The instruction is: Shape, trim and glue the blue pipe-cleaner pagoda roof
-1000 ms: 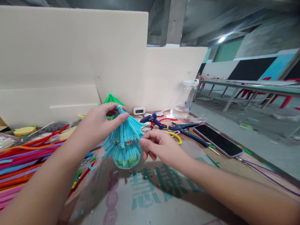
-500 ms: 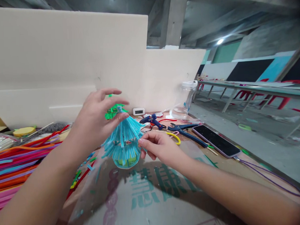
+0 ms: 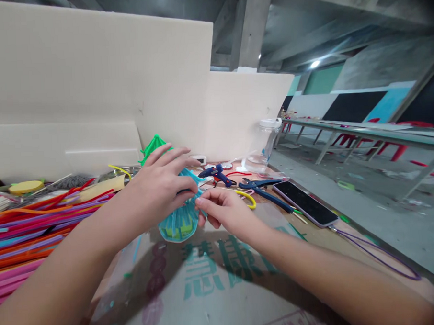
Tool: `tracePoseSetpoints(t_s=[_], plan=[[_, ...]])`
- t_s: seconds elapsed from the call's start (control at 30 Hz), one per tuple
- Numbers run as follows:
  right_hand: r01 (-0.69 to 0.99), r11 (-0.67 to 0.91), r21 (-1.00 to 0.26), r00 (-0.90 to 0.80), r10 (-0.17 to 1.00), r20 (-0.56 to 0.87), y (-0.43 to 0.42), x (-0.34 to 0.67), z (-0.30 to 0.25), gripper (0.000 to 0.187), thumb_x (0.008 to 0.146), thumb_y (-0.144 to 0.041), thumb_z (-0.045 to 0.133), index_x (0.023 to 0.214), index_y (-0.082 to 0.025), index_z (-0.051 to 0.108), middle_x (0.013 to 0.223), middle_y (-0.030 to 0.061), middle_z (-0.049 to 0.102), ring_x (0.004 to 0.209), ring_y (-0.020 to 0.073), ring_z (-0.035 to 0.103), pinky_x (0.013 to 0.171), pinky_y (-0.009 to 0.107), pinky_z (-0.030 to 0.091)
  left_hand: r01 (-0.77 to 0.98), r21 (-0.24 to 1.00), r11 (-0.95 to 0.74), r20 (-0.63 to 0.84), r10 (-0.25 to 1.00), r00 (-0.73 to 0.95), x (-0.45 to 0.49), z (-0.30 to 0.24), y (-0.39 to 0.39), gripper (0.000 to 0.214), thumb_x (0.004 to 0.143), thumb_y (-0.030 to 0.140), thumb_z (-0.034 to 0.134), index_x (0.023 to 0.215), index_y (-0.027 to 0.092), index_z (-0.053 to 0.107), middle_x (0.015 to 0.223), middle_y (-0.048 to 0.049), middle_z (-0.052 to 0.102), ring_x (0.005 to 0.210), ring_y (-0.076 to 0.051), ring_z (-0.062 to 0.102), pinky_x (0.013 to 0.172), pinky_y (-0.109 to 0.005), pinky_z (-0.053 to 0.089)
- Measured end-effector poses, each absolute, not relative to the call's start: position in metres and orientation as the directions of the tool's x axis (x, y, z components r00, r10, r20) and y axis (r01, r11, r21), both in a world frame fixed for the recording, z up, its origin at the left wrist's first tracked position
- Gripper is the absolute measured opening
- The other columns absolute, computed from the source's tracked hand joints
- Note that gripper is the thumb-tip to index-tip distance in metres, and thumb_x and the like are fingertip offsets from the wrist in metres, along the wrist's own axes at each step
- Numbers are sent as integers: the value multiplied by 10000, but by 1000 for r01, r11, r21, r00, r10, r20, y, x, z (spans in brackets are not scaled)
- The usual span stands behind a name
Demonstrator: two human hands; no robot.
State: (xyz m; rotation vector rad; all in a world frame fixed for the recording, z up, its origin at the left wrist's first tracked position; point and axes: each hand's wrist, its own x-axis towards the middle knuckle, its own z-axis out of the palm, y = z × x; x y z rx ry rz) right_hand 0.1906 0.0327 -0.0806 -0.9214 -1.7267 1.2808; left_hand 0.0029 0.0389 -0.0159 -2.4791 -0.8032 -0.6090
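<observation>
A blue fringed piece point(image 3: 185, 215) is found just left of the frame's centre, above a printed sheet point(image 3: 172, 291); its top and left side are largely covered by the left hand point(image 3: 162, 184). Whether its base is borne by the sheet or held clear of it cannot be told.

The fingers of the left hand are fanned out over the piece, and the thumb is brought near the forefinger; whether anything is gripped between them cannot be told. The right hand point(image 3: 222, 208) is narrowed to a pinch at the piece's right edge, where blue strands appear to be held.

Strands could be bent or pulled loose if the pinch is tightened or drawn outward too hard. The piece could be tipped if it is pressed from above by the left hand while only one edge is secured. The green piece point(image 3: 155, 147) behind could be knocked by the raised fingers. Right of centre, the glue gun point(image 3: 217, 174) and the pliers point(image 3: 268, 194) could be nudged if the right hand is swung outward, since both are laid close beyond it.
</observation>
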Motion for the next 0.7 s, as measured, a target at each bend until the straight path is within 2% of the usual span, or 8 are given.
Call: tracePoseSetpoints(t_s=[0.1, 0.17, 0.23, 0.3, 0.37, 0.5, 0.6, 0.7], plan=[[329, 384, -863, -469, 860, 204, 42, 206, -68, 333, 871, -462, 515, 722, -174, 593, 608, -13, 616, 463, 80, 449, 459, 212, 330, 619, -299, -726, 532, 411, 740, 3, -17, 41, 171, 880, 260, 564, 827, 262, 727, 1207, -24, 630, 1275, -281, 441, 1105, -531, 257], [527, 499, -688, -474, 844, 249, 56, 226, -58, 355, 868, -458, 520, 682, -169, 610, 599, -9, 604, 532, 98, 493, 515, 222, 345, 613, -298, -731, 538, 402, 741, 3, -17, 41, 175, 884, 261, 562, 812, 261, 722, 1195, -22, 633, 1258, -273, 453, 1103, -529, 257], [677, 452, -581, -388, 890, 241, 72, 250, -51, 386, 861, -481, 504, 673, -163, 616, 595, -3, 600, 528, 108, 492, 506, 234, 329, 613, -284, -737, 550, 399, 734, 3, -17, 41, 184, 890, 261, 554, 804, 256, 716, 1183, -25, 638, 1250, -269, 459, 1104, -525, 256], [745, 363, -560, -295, 932, 211, 85, 269, -48, 385, 858, -487, 489, 745, -153, 643, 651, 8, 627, 553, 119, 515, 513, 238, 338, 622, -263, -738, 566, 404, 719, 2, -15, 40, 199, 898, 261, 539, 793, 243, 707, 1167, -32, 647, 1248, -270, 462, 1105, -520, 258], [782, 330, -528, -246, 943, 224, 93, 279, -50, 401, 847, -505, 493, 755, -146, 645, 655, 11, 619, 564, 122, 509, 513, 239, 328, 634, -246, -733, 589, 407, 698, 1, -13, 39, 207, 904, 258, 527, 790, 226, 698, 1153, -41, 653, 1235, -265, 474, 1105, -505, 266], [755, 388, -528, -282, 920, 273, 97, 272, -52, 355, 847, -473, 507, 806, -150, 648, 702, 11, 627, 630, 126, 524, 552, 233, 346, 639, -226, -735, 613, 403, 680, -3, -7, 37, 198, 902, 251, 525, 799, 224, 691, 1133, -43, 654, 1202, -246, 496, 1097, -479, 285], [739, 408, -537, -267, 908, 323, 95, 260, -47, 306, 846, -441, 523, 813, -163, 647, 680, 0, 618, 605, 118, 505, 537, 229, 333, 640, -210, -739, 611, 411, 676, -5, -5, 38, 206, 900, 246, 518, 792, 234, 693, 1132, -39, 651, 1209, -246, 488, 1093, -482, 286], [648, 420, -635, -273, 907, 321, 82, 246, -39, 368, 865, -484, 493, 771, -157, 633, 639, 3, 598, 569, 110, 502, 517, 224, 344, 625, -230, -746, 630, 375, 680, -5, -7, 38, 203, 901, 245, 528, 785, 235, 694, 1125, -39, 649, 1188, -243, 497, 1083, -476, 298]])
